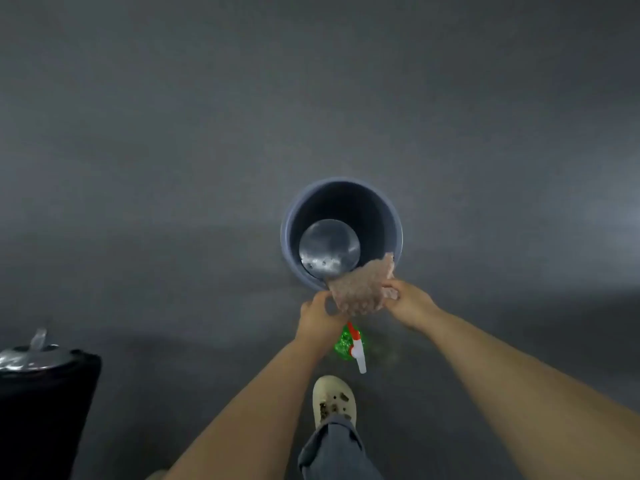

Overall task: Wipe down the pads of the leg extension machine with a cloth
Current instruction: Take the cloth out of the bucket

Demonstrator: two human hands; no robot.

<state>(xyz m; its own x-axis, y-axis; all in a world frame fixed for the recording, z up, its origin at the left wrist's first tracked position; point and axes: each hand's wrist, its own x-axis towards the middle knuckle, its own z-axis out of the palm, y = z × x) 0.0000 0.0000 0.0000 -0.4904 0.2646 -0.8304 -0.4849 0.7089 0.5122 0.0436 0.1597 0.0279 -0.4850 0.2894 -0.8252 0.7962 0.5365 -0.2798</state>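
Both your hands, left (320,315) and right (408,303), are pinching the cloth (363,289), stretching it crosswise over the bucket's (287,233) near rim

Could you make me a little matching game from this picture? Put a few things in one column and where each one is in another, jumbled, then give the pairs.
Things:
1. cloth
2. bucket
3. spray bottle
4. shoe

Places:
A. lying on the floor beneath the hands
B. on the foot near the bottom of the view
C. held between both hands
D. standing on the floor beyond the hands

Pairs: 1-C, 2-D, 3-A, 4-B
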